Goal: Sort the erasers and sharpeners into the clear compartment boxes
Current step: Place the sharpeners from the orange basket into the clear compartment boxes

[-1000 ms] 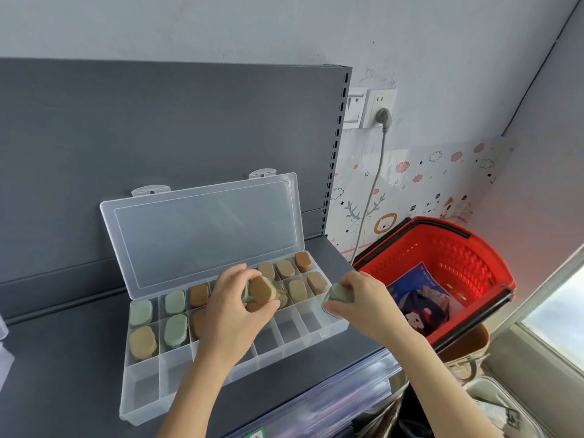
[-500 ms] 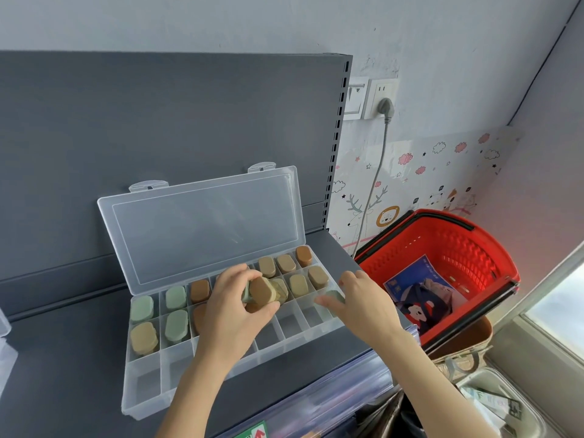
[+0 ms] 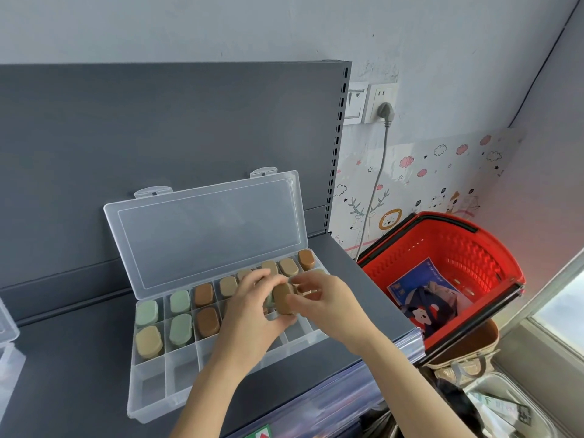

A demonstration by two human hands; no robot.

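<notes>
Just right of the frame's centre, both hands meet over the clear compartment box [image 3: 148, 403], which lies open on the grey shelf [image 3: 69, 374] with its lid propped back toward the upper left. The left hand [image 3: 252, 314] has its fingers curled around a small stack of pieces, and the tan eraser [image 3: 283, 298] stands out at the top of it; the right hand [image 3: 325, 303] pinches that same eraser between thumb and fingertips, so both hands are clamped on it — though how many pieces sit beneath in the left palm cannot be told. The back two rows already hold green, tan and brown pieces, one to a cell, while the front row toward the lower left of the frame looks unfilled. The likely risk is a fumble in the handover: if the left fingers loosen before the right has a firm pinch, the eraser, or others stacked under it, could drop into a filled cell and mix the colours. The box's right end sits near the shelf edge above the red basket [image 3: 458, 248] at right — a piece bouncing off could fall there.
</notes>
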